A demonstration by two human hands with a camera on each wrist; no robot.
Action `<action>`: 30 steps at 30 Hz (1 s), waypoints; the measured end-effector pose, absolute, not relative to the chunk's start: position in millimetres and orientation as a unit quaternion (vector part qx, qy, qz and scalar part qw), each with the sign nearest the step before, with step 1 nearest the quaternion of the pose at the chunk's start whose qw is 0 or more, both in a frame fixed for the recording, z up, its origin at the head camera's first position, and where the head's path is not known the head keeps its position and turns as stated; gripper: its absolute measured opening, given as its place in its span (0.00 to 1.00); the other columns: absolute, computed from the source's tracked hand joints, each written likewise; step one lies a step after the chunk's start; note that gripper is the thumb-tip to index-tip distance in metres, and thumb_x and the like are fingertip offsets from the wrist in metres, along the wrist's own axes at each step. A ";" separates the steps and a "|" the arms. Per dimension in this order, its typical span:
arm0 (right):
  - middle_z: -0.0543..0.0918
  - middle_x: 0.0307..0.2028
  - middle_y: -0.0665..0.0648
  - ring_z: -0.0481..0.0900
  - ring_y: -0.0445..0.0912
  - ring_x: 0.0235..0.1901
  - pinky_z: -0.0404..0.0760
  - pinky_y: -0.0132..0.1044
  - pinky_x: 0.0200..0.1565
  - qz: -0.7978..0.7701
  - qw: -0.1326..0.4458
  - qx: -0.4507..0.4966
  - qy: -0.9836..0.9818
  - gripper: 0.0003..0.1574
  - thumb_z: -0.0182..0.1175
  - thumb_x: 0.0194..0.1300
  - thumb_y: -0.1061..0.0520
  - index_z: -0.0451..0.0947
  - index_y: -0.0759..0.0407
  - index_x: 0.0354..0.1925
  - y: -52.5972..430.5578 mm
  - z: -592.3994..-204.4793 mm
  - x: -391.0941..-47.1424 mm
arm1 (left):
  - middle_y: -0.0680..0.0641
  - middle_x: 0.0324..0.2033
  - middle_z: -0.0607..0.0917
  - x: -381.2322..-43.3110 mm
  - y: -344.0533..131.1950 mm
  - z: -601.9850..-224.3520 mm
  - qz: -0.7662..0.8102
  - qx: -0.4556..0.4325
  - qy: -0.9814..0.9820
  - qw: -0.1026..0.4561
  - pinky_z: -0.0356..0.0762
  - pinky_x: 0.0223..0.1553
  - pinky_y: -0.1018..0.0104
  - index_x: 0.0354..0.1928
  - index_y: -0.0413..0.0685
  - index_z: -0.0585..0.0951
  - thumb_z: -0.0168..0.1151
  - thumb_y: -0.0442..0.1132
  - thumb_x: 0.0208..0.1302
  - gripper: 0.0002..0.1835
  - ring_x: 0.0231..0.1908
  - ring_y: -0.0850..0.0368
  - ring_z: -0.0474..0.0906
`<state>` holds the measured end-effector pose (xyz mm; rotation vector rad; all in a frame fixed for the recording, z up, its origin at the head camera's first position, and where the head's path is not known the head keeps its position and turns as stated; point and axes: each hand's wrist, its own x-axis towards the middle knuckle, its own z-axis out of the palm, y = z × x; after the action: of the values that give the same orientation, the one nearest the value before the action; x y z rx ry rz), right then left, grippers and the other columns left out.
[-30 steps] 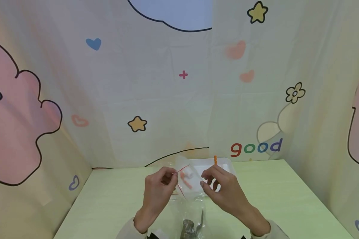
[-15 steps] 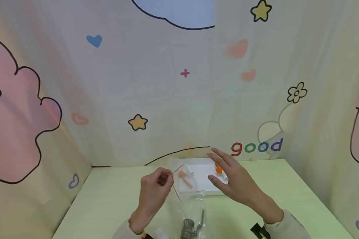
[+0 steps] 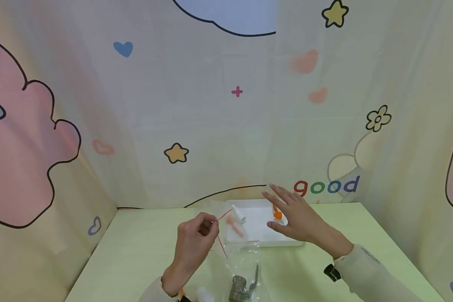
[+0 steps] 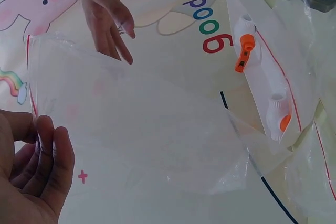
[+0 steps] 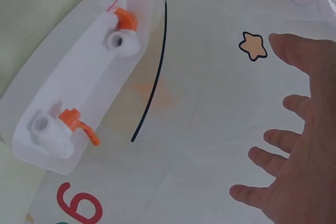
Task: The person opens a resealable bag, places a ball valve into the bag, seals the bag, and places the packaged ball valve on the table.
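My left hand (image 3: pixel 196 241) pinches the edge of a clear zip bag (image 4: pixel 152 119) by its red-lined top, between thumb and fingers. The bag hangs limp and looks flat in the left wrist view. Apart from it, my right hand (image 3: pixel 303 220) is held in the air with spread fingers, holding nothing. Behind both hands a white tray (image 3: pixel 256 224) stands on the table. Inside it are two white plastic tap-like fittings with orange levers, one fitting (image 5: pixel 55 137) at one end and another fitting (image 5: pixel 123 43) at the other. In the head view, the bag overlaps one of them.
Another clear bag (image 3: pixel 245 258) lies on the table in front of the tray, with a dark grey object (image 3: pixel 238 289) inside. A whitish item (image 3: pixel 204 295) sits beside my left sleeve. A printed cloth backdrop (image 3: pixel 211 105) rises behind the table (image 3: pixel 136 251).
My right hand has drawn away from the bag to the right, and its bent fingers have spread. The left hand has shifted slightly left, still pinching the bag.
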<state>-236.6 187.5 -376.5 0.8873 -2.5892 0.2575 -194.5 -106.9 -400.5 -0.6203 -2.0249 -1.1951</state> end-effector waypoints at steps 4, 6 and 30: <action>0.57 0.75 0.61 0.58 0.61 0.73 0.59 0.65 0.68 0.086 0.164 0.297 -0.937 0.49 0.64 0.62 0.40 0.57 0.50 0.75 187.8 -382.7 -250.8 | 0.56 0.17 0.82 -195.2 -107.0 -400.9 -0.460 -0.242 -0.781 0.346 0.75 0.21 0.80 0.31 0.49 0.83 0.65 0.26 0.56 0.08 0.17 0.76 0.73; 0.56 0.76 0.62 0.57 0.61 0.73 0.58 0.66 0.69 0.085 0.146 0.282 -0.944 0.50 0.64 0.62 0.40 0.56 0.49 0.75 187.8 -386.3 -259.8 | 0.56 0.17 0.82 -195.5 -106.9 -401.2 -0.460 -0.242 -0.781 0.345 0.74 0.21 0.80 0.31 0.49 0.82 0.66 0.26 0.56 0.08 0.17 0.76 0.73; 0.62 0.71 0.70 0.64 0.68 0.68 0.68 0.64 0.64 0.078 0.013 0.180 -0.981 0.45 0.63 0.64 0.41 0.61 0.54 0.73 193.5 -444.8 -351.1 | 0.56 0.16 0.81 -195.9 -100.8 -407.4 -0.460 -0.257 -0.777 0.345 0.74 0.21 0.81 0.29 0.45 0.82 0.66 0.24 0.53 0.08 0.17 0.77 0.71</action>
<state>-351.1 193.5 -444.8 0.5602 -3.0553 0.2417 -195.9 -100.8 -407.4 -0.6667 -2.0184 -1.1939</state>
